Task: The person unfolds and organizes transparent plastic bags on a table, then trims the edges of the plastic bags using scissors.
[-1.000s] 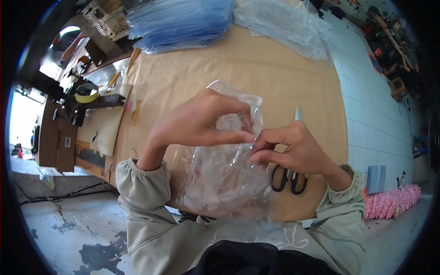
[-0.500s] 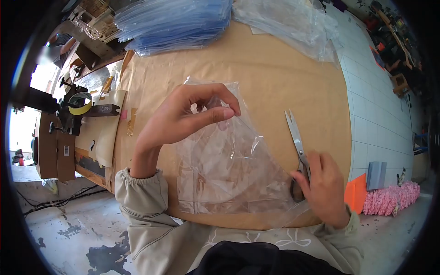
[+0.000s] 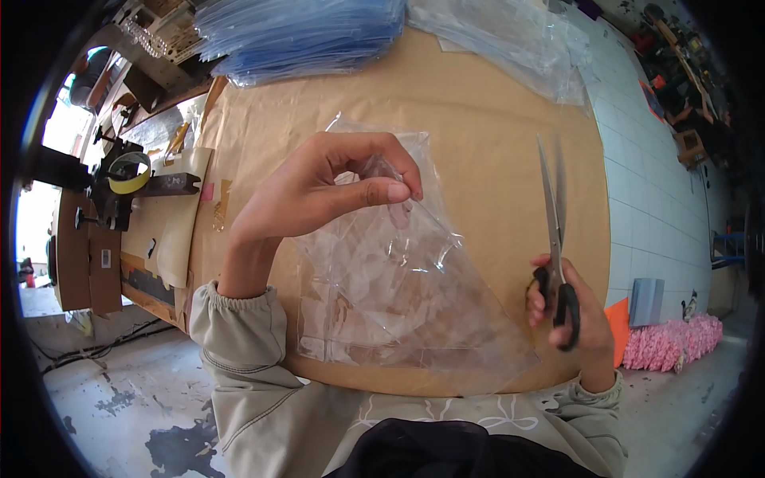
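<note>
The person's left hand [image 3: 319, 191] pinches a fold of clear plastic piece [image 3: 414, 307] between thumb and forefinger, lifting it clear of the table [image 3: 494, 151]. From where I stand, that pinch looks meant to keep the edge raised and taut, for a crease runs from the fingertips down toward the right, while the rest of the piece lies spread out near the person's lap. The right hand [image 3: 588, 311] is closed round the black handles of the scissors [image 3: 556, 247], well apart from the plastic. Their blades stand parted and point away from the body, probably so that the tips stay clear of the person; blur hides which fingers go through the loops.

Farther out, at the far edge, lie a bluish stack [image 3: 303, 36] and, beside it, a clear pile [image 3: 510, 48], perhaps put there to leave elbow room. On the left a tape roll [image 3: 130, 173] sits on a dark metal arm [image 3: 171, 185], likely so it stays within reach. A pink bundle [image 3: 673, 342] is off to the right, beyond the table.

Counting up: two hands, both occupied; one pair of scissors, two blades; one lifted piece, though I cannot tell how many layers; one stack and one pile, their sheets too many to number; one tape roll, one pink bundle
</note>
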Available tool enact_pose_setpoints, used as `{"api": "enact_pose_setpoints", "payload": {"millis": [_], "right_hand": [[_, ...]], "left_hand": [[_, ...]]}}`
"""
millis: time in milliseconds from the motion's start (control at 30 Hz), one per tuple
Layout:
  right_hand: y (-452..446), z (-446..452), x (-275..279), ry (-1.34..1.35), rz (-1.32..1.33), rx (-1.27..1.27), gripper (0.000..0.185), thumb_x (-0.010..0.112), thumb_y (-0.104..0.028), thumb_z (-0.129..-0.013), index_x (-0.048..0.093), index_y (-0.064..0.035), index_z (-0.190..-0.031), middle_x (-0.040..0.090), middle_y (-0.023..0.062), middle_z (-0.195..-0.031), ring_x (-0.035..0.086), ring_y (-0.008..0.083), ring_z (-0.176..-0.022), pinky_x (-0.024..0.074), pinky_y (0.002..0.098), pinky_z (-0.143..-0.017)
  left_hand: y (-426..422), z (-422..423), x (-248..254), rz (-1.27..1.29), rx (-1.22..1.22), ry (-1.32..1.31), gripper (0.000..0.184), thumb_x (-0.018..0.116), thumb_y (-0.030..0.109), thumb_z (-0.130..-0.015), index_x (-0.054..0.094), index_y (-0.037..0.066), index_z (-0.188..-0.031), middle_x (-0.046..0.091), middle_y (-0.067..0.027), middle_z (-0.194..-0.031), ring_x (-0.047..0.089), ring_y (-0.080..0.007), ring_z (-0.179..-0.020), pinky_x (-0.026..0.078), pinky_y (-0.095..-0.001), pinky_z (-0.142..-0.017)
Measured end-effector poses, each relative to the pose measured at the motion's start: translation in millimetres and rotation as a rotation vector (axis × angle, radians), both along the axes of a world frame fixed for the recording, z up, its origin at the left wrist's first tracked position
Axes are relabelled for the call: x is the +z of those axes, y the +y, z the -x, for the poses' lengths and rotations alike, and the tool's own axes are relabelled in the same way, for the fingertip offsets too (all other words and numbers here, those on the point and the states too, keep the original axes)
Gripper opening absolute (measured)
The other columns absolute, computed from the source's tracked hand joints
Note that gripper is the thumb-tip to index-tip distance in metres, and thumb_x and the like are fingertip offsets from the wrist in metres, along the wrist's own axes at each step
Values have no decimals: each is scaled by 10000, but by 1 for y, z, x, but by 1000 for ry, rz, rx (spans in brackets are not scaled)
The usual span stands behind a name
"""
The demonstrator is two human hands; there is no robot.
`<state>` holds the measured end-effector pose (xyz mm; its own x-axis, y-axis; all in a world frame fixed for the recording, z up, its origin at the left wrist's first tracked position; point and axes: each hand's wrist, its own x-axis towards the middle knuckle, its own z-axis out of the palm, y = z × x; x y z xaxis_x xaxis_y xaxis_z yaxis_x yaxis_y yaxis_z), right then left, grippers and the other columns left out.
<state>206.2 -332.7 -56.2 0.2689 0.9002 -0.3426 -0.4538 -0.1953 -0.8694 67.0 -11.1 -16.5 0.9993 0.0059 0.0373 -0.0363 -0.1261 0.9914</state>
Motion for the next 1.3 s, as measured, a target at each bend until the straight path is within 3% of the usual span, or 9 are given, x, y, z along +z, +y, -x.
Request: {"api": "enact_pose_setpoints", "payload": {"millis": [67,167,300,600,700,900,1300], "right_hand": [[16,7,-12,175,-187,30,607,784,-265,-685,455,-15,-1129,450,11,-856,454,104,-772,396,250,-709],[34,14,2,18,7,173,637,806,-380,-634,445,-32,-1027,442,16,-859,441,100,-776,375,234,-709],[36,14,-9,-270,-45,306,627,823,-418,-619,495,-28,-983,412,-10,-781,407,82,-699,337,221,-626],[36,22,-13,-123,7,162,585,879,-303,-581,565,-11,-978,446,-28,-720,413,39,-612,310,192,-529],[34,19,-14,-257,-4,185,590,883,-283,-577,574,-6,-996,465,-30,-714,428,32,-598,316,188,-514],[36,19,-16,-275,-52,170,559,880,-215,-586,581,-1,-1007,479,-26,-721,435,29,-589,317,183,-505],[33,19,-18,-288,-33,139,552,875,-254,-590,587,11,-980,493,-19,-710,437,28,-574,320,182,-492]], "left_hand": [[-1,1,-2,34,-13,-7,166,637,136,-850,603,-25,-870,620,-94,-818,611,-155,-739,500,-278,-660],[-1,0,-5,78,11,-35,161,640,130,-847,598,-24,-868,621,-94,-826,619,-156,-730,506,-272,-646],[-4,0,-4,110,89,-17,159,657,106,-832,566,-21,-859,621,-94,-810,636,-154,-698,505,-255,-627],[-10,-2,2,89,195,106,192,674,99,-822,512,-1,-850,619,-70,-714,651,-140,-675,489,-235,-637],[-9,-3,1,83,205,116,187,671,91,-824,511,-1,-852,623,-73,-718,651,-138,-678,489,-235,-640],[-9,-4,1,65,203,137,173,662,77,-826,510,-1,-851,624,-73,-714,651,-137,-679,492,-239,-645],[-9,-3,1,43,195,139,139,651,63,-830,544,-20,-863,623,-76,-731,650,-141,-688,493,-236,-643]]}}
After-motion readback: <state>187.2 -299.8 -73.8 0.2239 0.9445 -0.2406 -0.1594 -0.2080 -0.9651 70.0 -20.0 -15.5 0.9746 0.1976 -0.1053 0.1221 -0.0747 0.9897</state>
